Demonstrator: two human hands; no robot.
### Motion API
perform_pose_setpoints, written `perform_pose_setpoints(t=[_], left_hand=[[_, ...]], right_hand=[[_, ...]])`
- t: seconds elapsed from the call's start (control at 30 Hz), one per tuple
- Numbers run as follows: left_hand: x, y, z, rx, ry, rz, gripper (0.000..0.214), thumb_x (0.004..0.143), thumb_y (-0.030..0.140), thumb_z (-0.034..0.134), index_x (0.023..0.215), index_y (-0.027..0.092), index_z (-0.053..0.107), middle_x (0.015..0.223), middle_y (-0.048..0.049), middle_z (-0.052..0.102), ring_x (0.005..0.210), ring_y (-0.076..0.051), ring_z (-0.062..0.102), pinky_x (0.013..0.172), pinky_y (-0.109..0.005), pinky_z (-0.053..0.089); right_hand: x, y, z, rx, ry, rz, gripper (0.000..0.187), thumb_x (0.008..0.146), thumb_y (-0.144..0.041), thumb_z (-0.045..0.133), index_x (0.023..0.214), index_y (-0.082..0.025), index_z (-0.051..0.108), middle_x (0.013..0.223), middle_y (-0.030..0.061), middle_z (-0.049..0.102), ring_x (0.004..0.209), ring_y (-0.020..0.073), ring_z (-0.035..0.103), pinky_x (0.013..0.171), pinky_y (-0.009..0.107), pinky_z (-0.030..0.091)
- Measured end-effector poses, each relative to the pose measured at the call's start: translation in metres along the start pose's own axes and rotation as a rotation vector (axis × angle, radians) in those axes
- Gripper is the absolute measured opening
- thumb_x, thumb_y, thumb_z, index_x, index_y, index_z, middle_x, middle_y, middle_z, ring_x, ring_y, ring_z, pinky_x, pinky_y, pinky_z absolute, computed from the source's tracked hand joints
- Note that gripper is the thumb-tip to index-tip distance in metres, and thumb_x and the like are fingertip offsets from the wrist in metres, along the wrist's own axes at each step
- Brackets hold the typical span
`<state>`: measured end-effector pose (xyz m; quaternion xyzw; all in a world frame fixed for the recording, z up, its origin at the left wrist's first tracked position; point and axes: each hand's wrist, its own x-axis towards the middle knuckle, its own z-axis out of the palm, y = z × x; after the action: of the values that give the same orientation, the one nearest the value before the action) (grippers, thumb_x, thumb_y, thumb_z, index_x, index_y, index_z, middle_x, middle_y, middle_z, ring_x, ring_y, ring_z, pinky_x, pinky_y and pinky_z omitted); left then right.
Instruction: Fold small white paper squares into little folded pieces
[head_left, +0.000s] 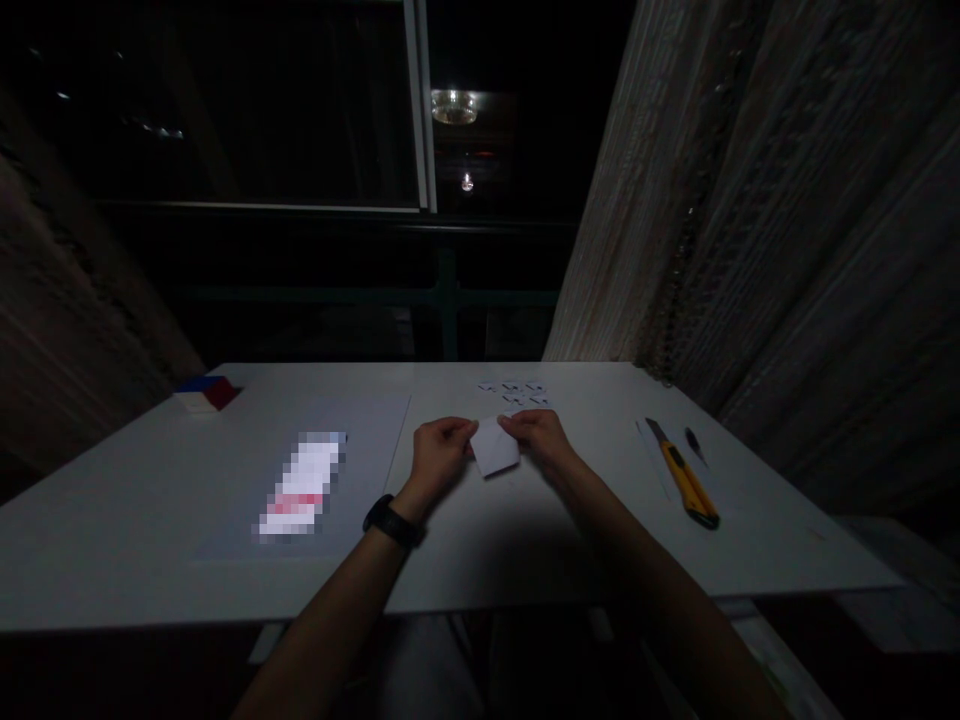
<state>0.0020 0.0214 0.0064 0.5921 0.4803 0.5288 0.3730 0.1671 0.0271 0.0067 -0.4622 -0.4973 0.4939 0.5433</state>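
Note:
A small white piece of paper [495, 450] is held up just above the table, between my two hands. My left hand [441, 452], with a dark watch on its wrist, pinches the paper's upper left edge. At the upper right corner my right hand [541, 436] grips it between thumb and fingers. Just beyond the paper, several small white cards [513, 388] with dark marks lie in two short rows. Dim light hides any print on the held paper.
A yellow utility knife [686, 480] lies at the right, beside a small dark pointed tool [694, 443]. Left of my hands, a blurred-out bright phone-like screen [304, 485] lies on a large pale sheet [367, 530]. A coloured cube [205, 394] sits at the table's [480, 560] far left.

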Motion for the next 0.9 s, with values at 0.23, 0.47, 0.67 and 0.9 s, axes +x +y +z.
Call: perform_pose_setpoints(t=[0.23,0.47,0.67,0.9], left_hand=[[-0.004,0.004,0.002,-0.062,0.004,0.020,0.034,0.065,0.037,0.066,0.088,0.012,0.070,0.070,-0.0064,0.069,0.061,-0.015,0.061,0.057,-0.024,0.047],[-0.008,0.008,0.003,-0.036,0.023,0.053,0.036,0.061,0.032,0.071,0.092,0.015,0.070,0.077,-0.0069,0.070,0.068,-0.016,0.062,0.065,-0.026,0.048],[-0.008,0.009,0.003,-0.032,0.050,0.054,0.026,0.064,0.033,0.068,0.082,0.014,0.072,0.081,-0.0092,0.071,0.075,-0.019,0.064,0.072,-0.030,0.049],[-0.007,0.010,0.002,-0.052,0.015,0.041,0.024,0.064,0.033,0.069,0.079,0.014,0.072,0.083,-0.0098,0.071,0.079,-0.022,0.065,0.076,-0.034,0.049]], right_hand=[[0.000,0.002,0.003,-0.004,0.126,-0.032,0.034,0.048,-0.044,0.075,0.048,-0.014,0.060,0.044,-0.0007,0.053,0.043,0.0089,0.043,0.044,0.023,0.031],[-0.004,-0.004,0.006,0.054,0.129,-0.005,0.037,0.045,-0.046,0.076,0.045,-0.014,0.057,0.042,-0.0017,0.051,0.041,0.0087,0.043,0.042,0.023,0.032],[-0.004,-0.003,0.005,0.027,0.070,-0.034,0.035,0.048,-0.044,0.075,0.044,-0.015,0.057,0.042,-0.0016,0.051,0.042,0.0087,0.042,0.043,0.024,0.031],[-0.005,-0.003,0.004,-0.017,0.054,-0.067,0.032,0.051,-0.040,0.075,0.044,-0.015,0.058,0.042,-0.0019,0.050,0.044,0.0087,0.042,0.046,0.024,0.031]])
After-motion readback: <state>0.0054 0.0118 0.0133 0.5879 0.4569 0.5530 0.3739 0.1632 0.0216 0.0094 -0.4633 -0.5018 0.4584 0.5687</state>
